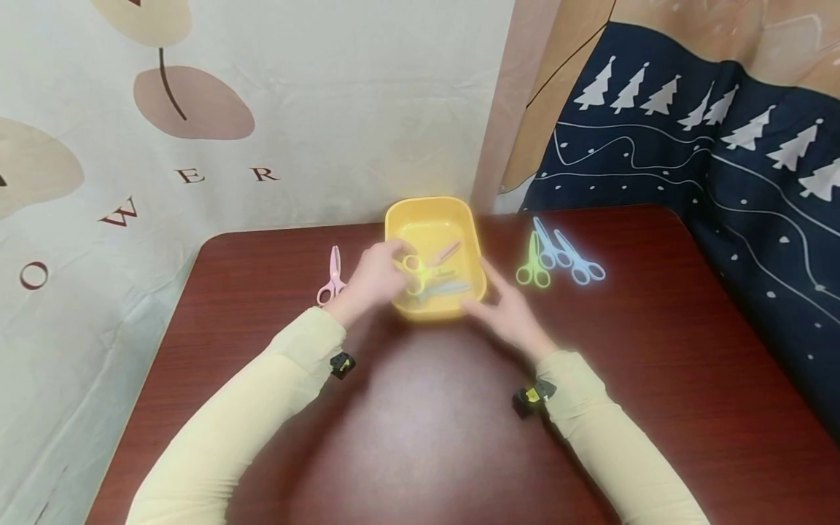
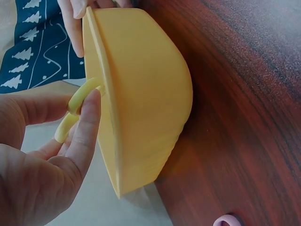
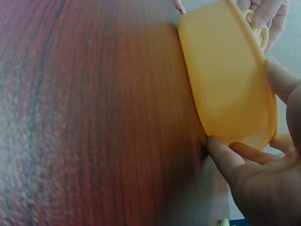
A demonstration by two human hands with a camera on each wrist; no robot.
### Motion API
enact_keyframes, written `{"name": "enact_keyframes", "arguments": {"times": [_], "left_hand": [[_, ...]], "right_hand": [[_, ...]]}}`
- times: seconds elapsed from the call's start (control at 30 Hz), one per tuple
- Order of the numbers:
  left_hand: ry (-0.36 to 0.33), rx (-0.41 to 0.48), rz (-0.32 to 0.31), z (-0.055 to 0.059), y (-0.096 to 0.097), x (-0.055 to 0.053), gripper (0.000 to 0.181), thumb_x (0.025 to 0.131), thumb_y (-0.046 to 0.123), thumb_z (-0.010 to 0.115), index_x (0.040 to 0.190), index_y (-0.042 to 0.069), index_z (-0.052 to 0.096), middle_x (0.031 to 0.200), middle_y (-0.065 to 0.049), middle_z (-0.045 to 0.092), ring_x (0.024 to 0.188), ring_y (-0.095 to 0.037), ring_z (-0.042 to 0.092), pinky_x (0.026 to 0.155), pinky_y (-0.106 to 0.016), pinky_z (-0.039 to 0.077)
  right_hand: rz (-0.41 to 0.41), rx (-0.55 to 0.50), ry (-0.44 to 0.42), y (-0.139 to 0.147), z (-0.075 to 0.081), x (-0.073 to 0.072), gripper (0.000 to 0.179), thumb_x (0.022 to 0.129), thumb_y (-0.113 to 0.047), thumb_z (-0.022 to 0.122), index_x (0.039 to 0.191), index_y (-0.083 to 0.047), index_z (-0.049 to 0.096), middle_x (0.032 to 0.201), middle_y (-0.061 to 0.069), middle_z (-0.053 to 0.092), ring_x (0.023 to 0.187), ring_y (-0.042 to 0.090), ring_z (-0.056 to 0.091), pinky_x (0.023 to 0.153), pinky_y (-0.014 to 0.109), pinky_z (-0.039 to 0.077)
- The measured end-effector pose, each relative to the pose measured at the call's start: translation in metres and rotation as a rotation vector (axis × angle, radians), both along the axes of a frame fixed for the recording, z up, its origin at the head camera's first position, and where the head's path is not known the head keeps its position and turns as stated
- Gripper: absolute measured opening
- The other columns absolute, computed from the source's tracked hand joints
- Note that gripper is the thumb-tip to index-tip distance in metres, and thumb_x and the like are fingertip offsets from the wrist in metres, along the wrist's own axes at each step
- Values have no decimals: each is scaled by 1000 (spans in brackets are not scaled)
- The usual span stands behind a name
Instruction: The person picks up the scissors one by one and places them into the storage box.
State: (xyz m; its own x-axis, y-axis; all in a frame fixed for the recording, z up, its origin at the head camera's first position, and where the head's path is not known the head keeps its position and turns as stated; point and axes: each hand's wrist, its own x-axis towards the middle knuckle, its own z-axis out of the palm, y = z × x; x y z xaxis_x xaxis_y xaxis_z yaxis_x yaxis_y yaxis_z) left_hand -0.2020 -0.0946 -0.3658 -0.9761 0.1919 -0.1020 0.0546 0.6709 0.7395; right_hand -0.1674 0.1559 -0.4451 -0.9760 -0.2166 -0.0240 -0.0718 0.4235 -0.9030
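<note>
My left hand (image 1: 377, 275) pinches the handle loops of a pair of yellow-green scissors (image 2: 83, 96) at the left side of a yellow plastic bin (image 1: 433, 316). The blades point right, within the bin's rim. Inside the bin lie pink scissors (image 1: 448, 252) and pale blue-grey scissors (image 1: 453, 287). On the bin's near right corner, my right hand (image 1: 508, 310) holds on, its thumb at the rim and its fingers (image 3: 225, 155) against the outer wall. Just left of my left hand, another pair of pink scissors (image 1: 335, 273) lies on the table, its handle partly hidden.
Right of the bin, green scissors (image 1: 533, 262) and two pairs of blue scissors (image 1: 579, 260) lie close together on the dark red wooden table (image 1: 420, 437). Behind the table hang a pale printed cloth (image 1: 328, 109) and a navy cloth with white trees (image 1: 623, 153).
</note>
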Motion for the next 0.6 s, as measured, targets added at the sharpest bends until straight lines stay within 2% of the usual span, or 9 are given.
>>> {"name": "enact_keyframes", "arguments": {"times": [0.37, 0.6], "left_hand": [[16, -3, 6, -9, 9, 2, 50, 73, -5, 74, 121, 1, 65, 117, -18, 68, 99, -32, 61, 90, -43, 53], [12, -3, -25, -14, 13, 3, 43, 75, -6, 73, 117, 0, 64, 112, -16, 67, 97, -31, 61, 89, -42, 53]], "right_hand": [[2, 16, 9, 0, -2, -2, 92, 92, -37, 79, 164, -37, 23, 167, -4, 30, 152, 24, 32, 122, 47, 28], [7, 6, 17, 0, -3, -1, 91, 92, -34, 79, 164, -38, 23, 167, -5, 31, 152, 23, 33, 122, 47, 29]]}}
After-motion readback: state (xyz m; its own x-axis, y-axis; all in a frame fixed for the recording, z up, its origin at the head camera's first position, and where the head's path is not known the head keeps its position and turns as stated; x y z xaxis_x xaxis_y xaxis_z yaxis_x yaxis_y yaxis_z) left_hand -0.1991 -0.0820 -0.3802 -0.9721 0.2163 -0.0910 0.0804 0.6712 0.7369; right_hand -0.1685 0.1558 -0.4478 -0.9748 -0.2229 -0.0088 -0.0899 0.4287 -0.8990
